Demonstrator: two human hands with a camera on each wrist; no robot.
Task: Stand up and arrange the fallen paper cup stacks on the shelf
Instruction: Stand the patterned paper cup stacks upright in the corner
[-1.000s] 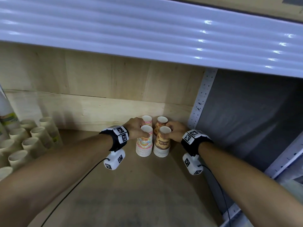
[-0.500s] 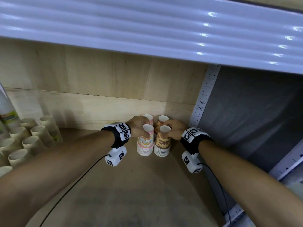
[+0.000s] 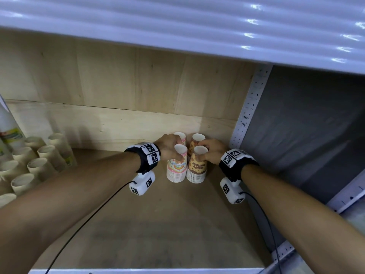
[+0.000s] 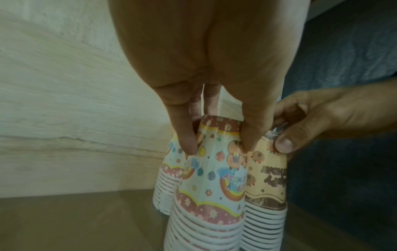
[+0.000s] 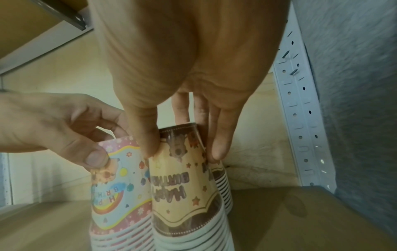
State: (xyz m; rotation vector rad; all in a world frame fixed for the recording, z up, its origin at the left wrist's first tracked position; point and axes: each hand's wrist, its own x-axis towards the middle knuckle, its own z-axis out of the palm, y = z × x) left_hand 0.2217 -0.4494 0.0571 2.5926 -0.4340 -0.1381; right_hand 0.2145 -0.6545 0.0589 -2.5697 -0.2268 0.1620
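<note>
Four upside-down paper cup stacks stand upright in the back right corner of the wooden shelf (image 3: 158,224). My left hand (image 3: 169,148) (image 4: 219,144) pinches the top of the front pink rainbow stack (image 3: 176,169) (image 4: 212,195) (image 5: 120,190) between thumb and fingers. My right hand (image 3: 212,153) (image 5: 183,151) grips the top of the front brown stack (image 3: 197,169) (image 5: 184,195) (image 4: 268,178) the same way. The two front stacks touch side by side. Close behind them stand a second pink stack (image 3: 180,135) and a second brown stack (image 3: 198,137), partly hidden by my hands.
Several plain beige cup stacks (image 3: 39,161) and a white bottle (image 3: 7,127) crowd the shelf's left end. A perforated metal upright (image 3: 248,107) and a grey side panel (image 3: 306,125) close off the right. The white shelf above (image 3: 177,26) hangs low overhead.
Both hands keep their hold on the two front stacks, which stay in place against the back pair. Only the head view has shifted slightly.
</note>
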